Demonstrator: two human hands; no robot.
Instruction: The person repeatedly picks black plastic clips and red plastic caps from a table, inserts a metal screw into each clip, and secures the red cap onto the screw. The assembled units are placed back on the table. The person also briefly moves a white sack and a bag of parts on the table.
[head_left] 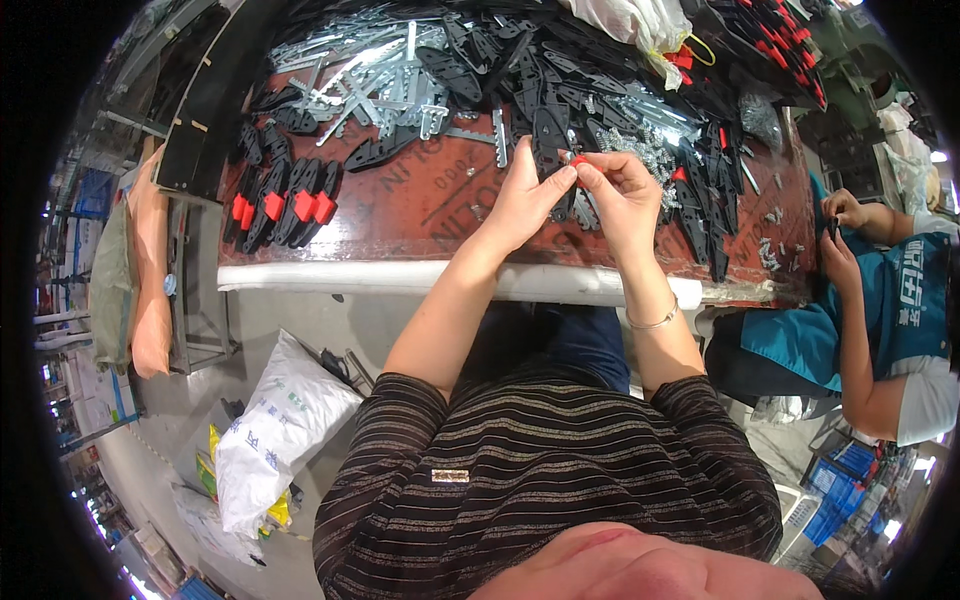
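Note:
Above the near part of the table, my left hand point(527, 197) is closed around a long black plastic part point(549, 132) that points away from me. My right hand point(625, 195) pinches a small red plastic piece point(579, 160) against that part, close to my left thumb. The fingertips hide how the two pieces meet. Several black parts with red pieces point(275, 206) on them lie side by side at the table's left front. Beyond my hands is a pile of loose black parts point(570, 75), with small metal pieces point(650, 135) to its right.
Toothed metal strips point(375, 85) are heaped at the back left of the red-brown table point(400, 225). A white roll point(400, 280) lines its front edge. A white plastic bag point(635, 28) lies at the back. A co-worker point(880, 290) sits at the right; a white sack point(285, 420) rests on the floor.

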